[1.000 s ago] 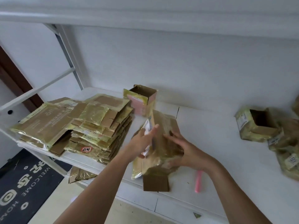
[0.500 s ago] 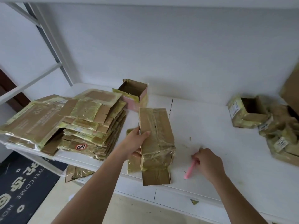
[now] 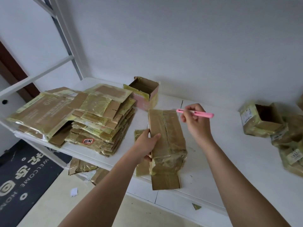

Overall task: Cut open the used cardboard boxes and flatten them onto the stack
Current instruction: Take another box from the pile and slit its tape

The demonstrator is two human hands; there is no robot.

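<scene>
Seemingly light and stiff, the box [image 3: 165,140] lies on the counter [image 3: 229,161] right of the stack [image 3: 73,118], its top seam taped glossy and likely slippery. From the head view, the left hand [image 3: 146,145] grips its left edge, thumb over the top, a sound hold for steadying. The right hand [image 3: 195,122] pinches a pink cutter [image 3: 196,113] above the far end.

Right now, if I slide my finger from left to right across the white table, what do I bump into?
Stack of flattened boxes → left hand gripping the taped box → right hand holding the pink cutter → open box at the far right.
</scene>
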